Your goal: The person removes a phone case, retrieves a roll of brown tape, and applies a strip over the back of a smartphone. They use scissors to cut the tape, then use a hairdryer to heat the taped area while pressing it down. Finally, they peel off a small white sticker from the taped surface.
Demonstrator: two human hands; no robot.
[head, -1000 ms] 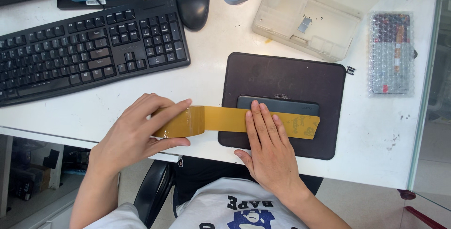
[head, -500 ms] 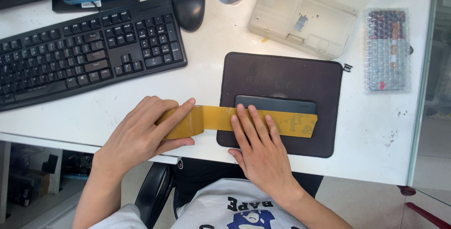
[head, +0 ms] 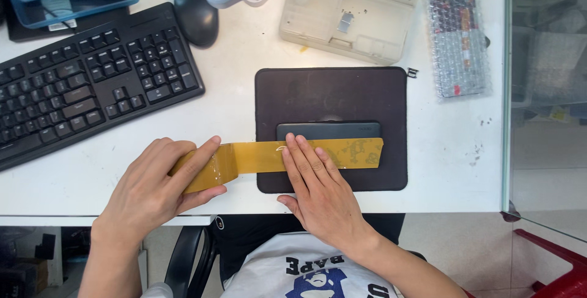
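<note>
Head camera looks straight down over my lap to the desk edge, where my left hand (head: 156,191) curls around the near end of a wide strip of brown packing tape (head: 269,157), thumb under and fingers over it, so that end is pinched and lifted off the white desk (head: 232,102). Just to the right, my right hand (head: 318,191) lies flat and open, fingers pressing the tape down onto a dark slim device (head: 328,130), a phone or power bank by the look of it, which rests on a black mat (head: 330,93). The tape's long axis runs left to right, parallel to the desk edge, from my left grip across under my right fingers to its free end near the mat's right side; my right hand is the nearer one to the device. Most of the device's near edge is covered by tape and fingers, so I cannot tell how far the tape wraps. Farther off sit a black keyboard (head: 85,84) and mouse (head: 195,11), a clear plastic parts box (head: 361,17), and a bubble-wrapped item (head: 458,44); the top objects are cut off.
</note>
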